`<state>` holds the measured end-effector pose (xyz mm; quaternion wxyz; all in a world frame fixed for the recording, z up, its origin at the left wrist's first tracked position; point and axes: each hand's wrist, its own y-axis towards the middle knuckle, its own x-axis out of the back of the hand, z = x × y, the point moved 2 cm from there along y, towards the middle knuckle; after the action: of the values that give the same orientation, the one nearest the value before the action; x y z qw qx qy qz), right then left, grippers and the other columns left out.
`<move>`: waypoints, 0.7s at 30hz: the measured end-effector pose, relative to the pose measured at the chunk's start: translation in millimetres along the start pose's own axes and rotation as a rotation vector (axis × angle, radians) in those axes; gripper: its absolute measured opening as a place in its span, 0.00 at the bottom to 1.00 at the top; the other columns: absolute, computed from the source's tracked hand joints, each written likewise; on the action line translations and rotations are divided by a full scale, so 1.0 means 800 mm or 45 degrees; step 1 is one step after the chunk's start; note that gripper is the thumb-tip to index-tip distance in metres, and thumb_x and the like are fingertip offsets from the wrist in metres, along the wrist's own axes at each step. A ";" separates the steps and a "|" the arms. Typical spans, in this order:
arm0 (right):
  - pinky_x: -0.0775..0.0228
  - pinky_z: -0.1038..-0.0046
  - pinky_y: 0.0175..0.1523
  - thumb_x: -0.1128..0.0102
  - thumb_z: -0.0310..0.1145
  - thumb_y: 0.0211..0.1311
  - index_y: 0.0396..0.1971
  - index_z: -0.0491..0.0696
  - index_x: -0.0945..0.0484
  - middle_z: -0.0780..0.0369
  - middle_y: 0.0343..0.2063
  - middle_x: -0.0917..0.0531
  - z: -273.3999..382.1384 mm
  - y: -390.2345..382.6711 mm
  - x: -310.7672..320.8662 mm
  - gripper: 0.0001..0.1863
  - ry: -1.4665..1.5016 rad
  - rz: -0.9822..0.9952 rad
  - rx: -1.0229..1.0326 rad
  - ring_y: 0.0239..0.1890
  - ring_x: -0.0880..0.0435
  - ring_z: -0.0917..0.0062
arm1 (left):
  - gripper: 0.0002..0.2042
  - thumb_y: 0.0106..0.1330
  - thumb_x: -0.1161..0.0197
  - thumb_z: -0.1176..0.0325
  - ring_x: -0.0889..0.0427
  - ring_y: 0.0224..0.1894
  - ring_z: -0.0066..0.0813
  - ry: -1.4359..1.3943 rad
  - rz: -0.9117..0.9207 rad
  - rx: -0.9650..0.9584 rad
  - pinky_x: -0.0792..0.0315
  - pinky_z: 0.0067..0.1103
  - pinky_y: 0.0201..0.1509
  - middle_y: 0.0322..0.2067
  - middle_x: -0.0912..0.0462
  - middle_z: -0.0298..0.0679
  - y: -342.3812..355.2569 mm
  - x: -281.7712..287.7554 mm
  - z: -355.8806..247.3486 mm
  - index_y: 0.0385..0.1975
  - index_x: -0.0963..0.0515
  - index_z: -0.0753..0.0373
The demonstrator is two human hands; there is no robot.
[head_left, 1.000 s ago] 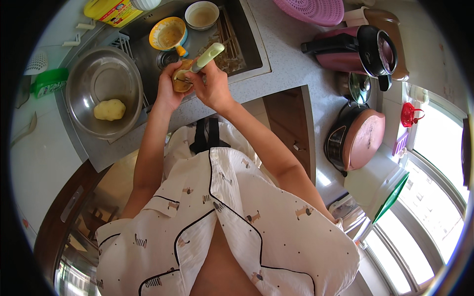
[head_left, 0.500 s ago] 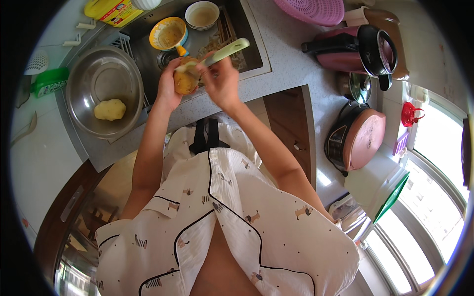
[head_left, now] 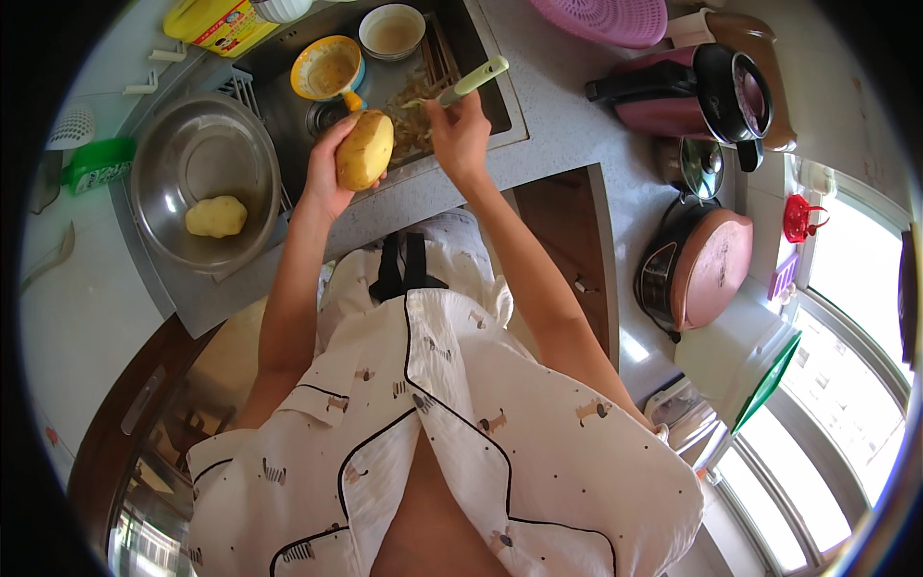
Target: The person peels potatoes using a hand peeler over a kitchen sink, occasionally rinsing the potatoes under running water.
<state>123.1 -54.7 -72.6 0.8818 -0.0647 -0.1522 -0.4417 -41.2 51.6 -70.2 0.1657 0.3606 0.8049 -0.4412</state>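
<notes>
My left hand (head_left: 330, 173) grips a partly peeled potato (head_left: 365, 149) over the front of the steel sink (head_left: 281, 82). A little to the right, my right hand (head_left: 460, 139) is closed on a peeler with a pale green handle (head_left: 471, 80), its head held apart from the potato over brownish peel scraps (head_left: 409, 125). Behind the potato a yellow-rimmed bowl (head_left: 328, 61) with an orange handle and stacked white bowls (head_left: 391, 31) sit in the sink. To the left, a steel basin (head_left: 207, 125) holds a peeled potato (head_left: 215, 217).
The grey counter (head_left: 553, 141) carries a pink basket (head_left: 596, 19), a purple kettle (head_left: 654, 91), a lidded pot (head_left: 702, 168) and a pink-topped cooker (head_left: 711, 269) along the right, near a window. A yellow bottle (head_left: 212, 21) and green bottle (head_left: 91, 163) are at the left.
My right hand has moved right and up with the peeler, away from the potato. The potato in my left hand has been turned, showing a larger pale peeled face.
</notes>
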 end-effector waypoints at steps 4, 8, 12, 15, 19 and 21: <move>0.25 0.74 0.35 0.33 0.26 0.61 0.44 0.42 0.29 0.57 0.28 0.16 0.062 -0.029 -0.006 0.15 0.297 0.143 0.078 0.27 0.18 0.78 | 0.20 0.72 0.48 0.50 0.15 0.34 0.30 -0.068 -0.108 -0.001 0.23 0.28 0.28 0.41 0.15 0.38 -0.003 0.001 0.001 0.52 0.24 0.59; 0.26 0.63 0.36 0.32 0.26 0.57 0.44 0.45 0.27 0.53 0.29 0.20 0.072 -0.054 -0.013 0.16 0.066 0.332 0.345 0.30 0.19 0.60 | 0.19 0.72 0.47 0.49 0.16 0.42 0.24 -0.071 -0.092 0.082 0.20 0.26 0.42 0.42 0.16 0.32 0.007 0.010 0.008 0.52 0.24 0.55; 0.29 0.57 0.37 0.32 0.26 0.55 0.42 0.46 0.27 0.51 0.29 0.23 0.062 -0.053 -0.018 0.16 0.103 0.319 0.353 0.32 0.23 0.52 | 0.19 0.72 0.46 0.50 0.16 0.44 0.26 -0.046 -0.203 0.087 0.20 0.27 0.45 0.45 0.16 0.33 0.006 0.003 0.013 0.52 0.24 0.55; 0.28 0.57 0.35 0.33 0.26 0.55 0.39 0.45 0.28 0.52 0.28 0.22 0.037 -0.009 -0.013 0.14 -0.164 0.086 0.593 0.31 0.22 0.51 | 0.19 0.68 0.43 0.49 0.15 0.38 0.25 -0.045 -0.317 -0.100 0.22 0.25 0.35 0.41 0.16 0.33 0.009 0.004 0.021 0.51 0.22 0.55; 0.27 0.64 0.29 0.34 0.26 0.57 0.41 0.43 0.29 0.53 0.24 0.18 -0.024 0.024 0.009 0.15 -0.173 -0.038 0.079 0.23 0.18 0.58 | 0.20 0.71 0.47 0.51 0.15 0.32 0.36 0.004 -0.037 0.101 0.22 0.28 0.31 0.42 0.15 0.42 -0.006 -0.017 0.003 0.52 0.24 0.58; 0.26 0.68 0.30 0.33 0.27 0.59 0.42 0.43 0.28 0.55 0.23 0.17 -0.005 0.015 0.011 0.15 -0.086 -0.064 0.067 0.22 0.17 0.65 | 0.20 0.72 0.48 0.51 0.15 0.30 0.38 -0.045 -0.007 0.088 0.23 0.28 0.28 0.38 0.15 0.42 -0.008 -0.016 -0.001 0.51 0.24 0.59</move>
<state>138.3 -55.1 -73.5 0.8662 -0.0525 -0.1950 -0.4571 -37.0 44.2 -58.6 0.1662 0.3560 0.7872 -0.4754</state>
